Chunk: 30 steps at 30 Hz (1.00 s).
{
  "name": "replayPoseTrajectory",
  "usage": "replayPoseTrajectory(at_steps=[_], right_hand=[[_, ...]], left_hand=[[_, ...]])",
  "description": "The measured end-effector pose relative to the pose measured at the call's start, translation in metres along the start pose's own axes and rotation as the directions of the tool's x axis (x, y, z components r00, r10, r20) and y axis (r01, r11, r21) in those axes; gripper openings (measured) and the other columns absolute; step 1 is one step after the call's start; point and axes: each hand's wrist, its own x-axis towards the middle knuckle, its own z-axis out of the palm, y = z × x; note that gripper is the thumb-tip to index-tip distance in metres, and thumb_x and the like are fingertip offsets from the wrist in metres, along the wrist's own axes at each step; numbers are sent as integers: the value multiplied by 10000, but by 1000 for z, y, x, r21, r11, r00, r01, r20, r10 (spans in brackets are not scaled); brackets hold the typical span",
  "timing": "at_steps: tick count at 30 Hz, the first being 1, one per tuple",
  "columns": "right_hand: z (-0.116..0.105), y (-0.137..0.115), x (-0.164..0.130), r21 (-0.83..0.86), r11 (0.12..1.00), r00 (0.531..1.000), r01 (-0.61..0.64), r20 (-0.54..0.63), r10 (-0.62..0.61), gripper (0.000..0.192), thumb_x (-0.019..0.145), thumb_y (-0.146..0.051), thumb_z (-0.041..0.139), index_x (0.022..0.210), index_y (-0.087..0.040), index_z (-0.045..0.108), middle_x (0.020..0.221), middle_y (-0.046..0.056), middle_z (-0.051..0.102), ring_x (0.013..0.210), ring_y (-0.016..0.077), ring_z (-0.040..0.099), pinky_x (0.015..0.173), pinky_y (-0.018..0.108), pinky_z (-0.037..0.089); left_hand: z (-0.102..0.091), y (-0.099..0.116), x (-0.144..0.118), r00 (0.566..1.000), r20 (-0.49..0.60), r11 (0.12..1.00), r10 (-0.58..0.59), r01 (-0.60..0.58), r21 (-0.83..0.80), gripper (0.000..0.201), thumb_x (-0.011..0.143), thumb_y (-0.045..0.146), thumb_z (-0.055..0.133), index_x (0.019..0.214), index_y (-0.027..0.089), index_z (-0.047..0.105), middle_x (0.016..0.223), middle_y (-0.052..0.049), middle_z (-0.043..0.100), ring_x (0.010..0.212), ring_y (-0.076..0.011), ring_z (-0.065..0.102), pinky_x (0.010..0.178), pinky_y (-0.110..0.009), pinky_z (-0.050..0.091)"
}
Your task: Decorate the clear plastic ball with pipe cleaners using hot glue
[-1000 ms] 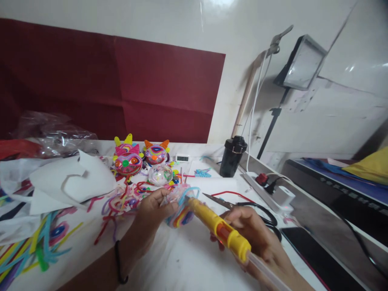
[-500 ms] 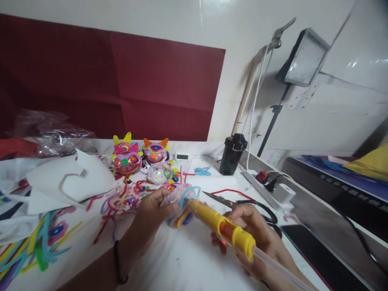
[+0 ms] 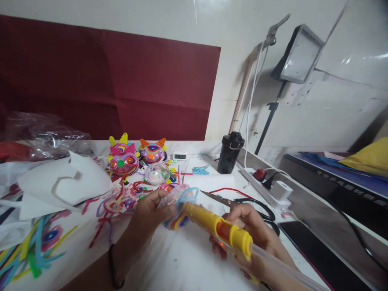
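At the near middle of the table (image 3: pixel 188 262), the left hand (image 3: pixel 151 208) pinches a small ball (image 3: pixel 178 210) wrapped in colourful strips; it looks light, hollow and easily crushed, best gripped by its sides. The right hand (image 3: pixel 251 234) closes around a yellow glue gun (image 3: pixel 218 228), whose nozzle touches the ball.

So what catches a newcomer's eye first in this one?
The yellow glue gun in the right hand, its tip against the striped ball held by the left hand, mid-table. Behind them stand two bright horned faces, before a dark red sheet on the wall.
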Motion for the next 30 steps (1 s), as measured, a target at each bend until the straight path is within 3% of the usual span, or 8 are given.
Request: replayPoseTrajectory(at_steps=[3,7,14,19,24,30], right_hand=[[-1,0,1,16,999,998,50,40,-50,372,746,-411,733,945,-272,451,795,25,670,613,192,668,505,266,450],[4,-7,-1,-32,999,999,5,-41,-7,422,709,-448,768,920,-261,453,807,30,668,647,181,657,548,272,452],[6,-14,-4,5,999,997,-52,-50,53,453,679,-398,810,899,-262,439,792,12,664,635,154,643,410,154,334],[9,-15,-4,19,999,996,35,-80,-33,434,678,-389,813,869,-252,448,798,16,683,626,142,631,538,227,451],[13,-17,-4,34,999,991,29,-130,-24,460,658,-403,831,856,-258,441,780,-3,679,632,143,636,535,223,445],[14,-22,-6,-29,1000,988,1,-153,-6,452,685,-412,812,872,-263,428,784,8,694,631,150,642,420,153,337]], left_hand=[[-2,-2,0,1000,23,1000,-7,7,3,192,636,256,782,754,181,650,675,16,623,644,-154,573,629,-269,449],[-3,-3,0,1000,8,1000,-19,18,18,196,632,251,782,759,181,650,683,9,629,657,-160,577,628,-270,453],[-2,0,-2,1000,-13,999,-16,17,39,217,614,243,787,765,174,649,679,6,632,657,-169,588,617,-272,458],[-4,-4,3,1000,0,999,-15,15,28,222,593,263,787,735,170,644,638,18,623,602,-146,564,585,-256,442],[-5,-4,3,1000,4,999,-20,20,41,225,599,268,783,748,174,642,655,16,631,626,-157,586,589,-258,451],[-4,-1,1,1000,5,998,-22,21,58,240,606,269,783,772,165,644,714,-5,668,644,-163,601,597,-267,469]])
